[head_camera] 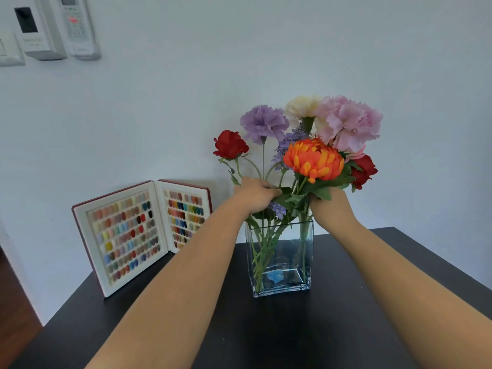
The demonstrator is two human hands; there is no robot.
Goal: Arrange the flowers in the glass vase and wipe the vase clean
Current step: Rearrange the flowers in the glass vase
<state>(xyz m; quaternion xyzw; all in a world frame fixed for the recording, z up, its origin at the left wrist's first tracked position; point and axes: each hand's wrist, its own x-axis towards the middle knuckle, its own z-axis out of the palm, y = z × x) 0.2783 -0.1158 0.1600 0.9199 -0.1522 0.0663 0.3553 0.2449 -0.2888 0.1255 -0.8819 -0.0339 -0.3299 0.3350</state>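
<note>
Above the rim of the square clear glass vase (279, 258), centre of the dark tabletop (292, 328), both your hands meet the mixed artificial flowers (312, 159). Left hand (257, 194): fingers (271, 192) closed round the stems. Right hand (331, 207): fingers hidden by leaves, grip cannot be told. Stems run near upright, fanning out, directly between your hands; neither is nearer.

right hand fingers: we lose them behind the leaves; right hand (331, 209) shows only its back
left hand (257, 195): fingertips buried among stems
wall switch (9, 50): cut by left edge
remote (77, 25): print too blurred for us to read
</note>
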